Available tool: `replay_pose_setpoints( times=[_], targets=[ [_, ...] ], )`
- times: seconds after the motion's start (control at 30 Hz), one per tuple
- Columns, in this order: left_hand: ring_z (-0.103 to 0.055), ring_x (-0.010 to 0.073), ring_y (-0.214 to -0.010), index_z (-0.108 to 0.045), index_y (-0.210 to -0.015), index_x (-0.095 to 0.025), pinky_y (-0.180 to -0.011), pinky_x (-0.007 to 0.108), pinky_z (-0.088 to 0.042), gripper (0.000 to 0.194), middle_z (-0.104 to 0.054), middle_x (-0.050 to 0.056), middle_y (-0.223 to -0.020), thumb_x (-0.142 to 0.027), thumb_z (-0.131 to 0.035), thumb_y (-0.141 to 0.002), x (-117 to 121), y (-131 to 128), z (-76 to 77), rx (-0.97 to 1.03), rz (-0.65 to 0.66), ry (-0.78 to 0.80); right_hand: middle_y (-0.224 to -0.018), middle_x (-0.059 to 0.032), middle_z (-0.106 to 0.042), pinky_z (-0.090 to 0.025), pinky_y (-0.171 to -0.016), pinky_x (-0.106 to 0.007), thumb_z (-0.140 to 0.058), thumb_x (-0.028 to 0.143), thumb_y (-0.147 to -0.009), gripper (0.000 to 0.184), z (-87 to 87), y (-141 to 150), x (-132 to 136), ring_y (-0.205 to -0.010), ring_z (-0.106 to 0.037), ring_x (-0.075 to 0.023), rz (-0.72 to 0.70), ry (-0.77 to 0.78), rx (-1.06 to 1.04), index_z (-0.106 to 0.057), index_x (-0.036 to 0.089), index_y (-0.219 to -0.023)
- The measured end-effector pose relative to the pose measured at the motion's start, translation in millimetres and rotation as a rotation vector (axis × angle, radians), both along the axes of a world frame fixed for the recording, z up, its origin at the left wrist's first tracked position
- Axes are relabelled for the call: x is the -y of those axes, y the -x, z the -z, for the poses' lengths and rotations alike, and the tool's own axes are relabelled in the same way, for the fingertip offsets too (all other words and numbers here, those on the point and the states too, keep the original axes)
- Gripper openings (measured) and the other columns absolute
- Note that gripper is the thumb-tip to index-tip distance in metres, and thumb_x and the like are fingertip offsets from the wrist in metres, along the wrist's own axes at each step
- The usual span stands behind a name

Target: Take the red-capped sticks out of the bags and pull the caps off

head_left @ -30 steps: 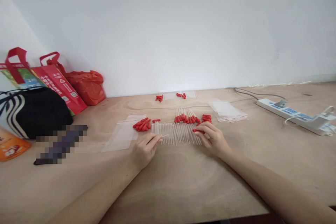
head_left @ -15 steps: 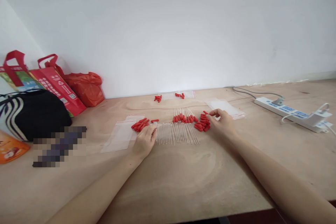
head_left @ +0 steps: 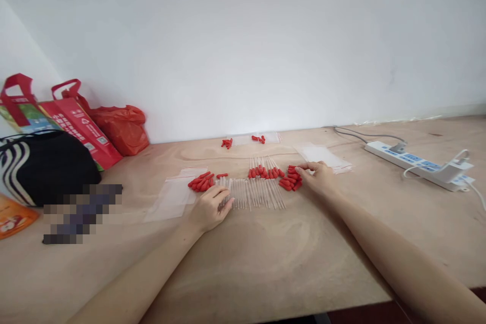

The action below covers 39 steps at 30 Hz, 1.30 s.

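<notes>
Clear thin glass dropper tubes (head_left: pixel 254 193) lie side by side in a row on the wooden table. At the row's left end, my left hand (head_left: pixel 213 206) rests over the tubes with thumb and fingers a little apart. My right hand (head_left: pixel 317 177) has thumb and fingertips at the right pile of red rubber bulbs (head_left: pixel 290 179), closed on a bulb at its edge; the fingertips partly hide it. Beyond the row lie droppers with red bulbs fitted (head_left: pixel 264 171), their tubes pointing away. Another pile of red bulbs (head_left: pixel 201 181) sits left of the row, beside a single bulb (head_left: pixel 222 175).
Clear zip bags lie left (head_left: pixel 167 200) and right (head_left: pixel 322 156). Small red bulbs (head_left: pixel 227 144) rest near a bag by the wall. A white power strip (head_left: pixel 417 162) with cords stands right. Shopping bags (head_left: pixel 81 126) and a black bag (head_left: pixel 56 167) stand left.
My left hand has shifted slightly right over the tubes, its thumb moving away from the fingers. My right hand has lowered toward the pile, and the bulb in its fingers no longer sticks up.
</notes>
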<state>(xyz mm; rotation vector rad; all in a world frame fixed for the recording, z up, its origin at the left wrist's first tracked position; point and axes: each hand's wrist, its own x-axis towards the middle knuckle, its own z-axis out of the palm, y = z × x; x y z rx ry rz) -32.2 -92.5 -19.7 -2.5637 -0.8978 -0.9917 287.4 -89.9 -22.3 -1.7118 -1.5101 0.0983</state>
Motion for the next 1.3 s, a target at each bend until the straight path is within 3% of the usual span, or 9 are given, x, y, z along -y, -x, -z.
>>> replay_pose_setpoints(
  times=[0.23, 0.4, 0.57, 0.7, 0.87, 1.07, 1.3],
  targets=[
    [-0.055, 0.0185, -0.080, -0.061, -0.088, -0.015, -0.077, 0.036, -0.045, 0.019, -0.062, 0.007, -0.086, -0.027, -0.048, -0.081, 5.7, 1.4, -8.4, -0.024, -0.039, 0.057, -0.078, -0.0036, -0.065, -0.035, -0.073, -0.033, -0.042, 0.043, -0.076, 0.032, 5.9, -6.9, -6.1, -0.077, -0.050, -0.0201, 0.079, -0.046, 0.052, -0.066, 0.022, -0.072],
    [-0.046, 0.0241, -0.107, -0.055, -0.110, -0.021, -0.090, 0.043, -0.037, 0.033, -0.056, 0.006, -0.114, -0.033, -0.049, -0.079, 7.6, 9.8, -12.3, -0.191, 0.007, 0.131, -0.075, -0.0043, -0.064, -0.034, -0.069, -0.031, -0.042, 0.044, -0.076, 0.033, 8.3, -8.2, -6.1, -0.073, -0.050, -0.0192, 0.098, -0.039, 0.035, -0.065, 0.021, -0.072],
    [-0.033, 0.0238, -0.122, -0.044, -0.122, -0.025, -0.100, 0.045, -0.026, 0.043, -0.046, 0.003, -0.129, -0.036, -0.047, -0.081, 3.2, 17.9, -18.1, -0.325, 0.072, 0.216, -0.080, -0.0034, -0.064, -0.031, -0.071, -0.032, -0.043, 0.040, -0.077, 0.029, -7.0, 7.2, 0.9, -0.079, -0.050, -0.0191, 0.061, -0.043, 0.097, -0.065, 0.023, -0.077],
    [-0.032, 0.0237, -0.123, -0.041, -0.125, -0.026, -0.102, 0.047, -0.019, 0.045, -0.048, 0.002, -0.127, -0.040, -0.043, -0.083, -0.2, 20.2, -19.2, -0.396, 0.060, 0.253, -0.082, -0.0026, -0.065, -0.026, -0.077, -0.035, -0.041, 0.034, -0.079, 0.026, -28.4, 34.4, -3.6, -0.087, -0.050, -0.0204, -0.040, 0.126, 0.315, -0.065, 0.024, -0.080],
    [-0.037, 0.0254, -0.119, -0.049, -0.118, -0.025, -0.100, 0.049, -0.021, 0.044, -0.051, 0.004, -0.124, -0.048, -0.044, -0.080, -0.5, 21.5, -15.8, -0.374, -0.023, 0.240, -0.085, -0.0077, -0.064, -0.027, -0.079, -0.038, -0.043, 0.028, -0.076, 0.023, -41.4, 63.2, -26.2, -0.092, -0.052, -0.0230, 0.015, 0.450, 0.441, -0.064, 0.019, -0.079],
    [-0.037, 0.0275, -0.119, -0.047, -0.121, -0.020, -0.100, 0.050, -0.020, 0.054, -0.050, 0.009, -0.124, -0.053, -0.043, -0.078, 0.6, 21.2, -15.4, -0.379, -0.077, 0.230, -0.085, -0.0129, -0.063, -0.030, -0.079, -0.041, -0.049, 0.019, -0.070, 0.018, -39.1, 67.3, -45.9, -0.088, -0.056, -0.0248, 0.091, 0.536, 0.422, -0.063, 0.013, -0.078],
    [-0.037, 0.0277, -0.117, -0.047, -0.120, -0.018, -0.099, 0.051, -0.022, 0.054, -0.050, 0.011, -0.122, -0.051, -0.046, -0.078, 1.7, 20.9, -13.7, -0.333, -0.062, 0.183, -0.068, -0.0102, -0.063, -0.036, -0.073, -0.043, -0.053, 0.014, -0.062, 0.008, -33.7, 65.0, -59.8, -0.074, -0.059, -0.0233, 0.072, 0.550, 0.365, -0.061, 0.015, -0.063]
  ],
)
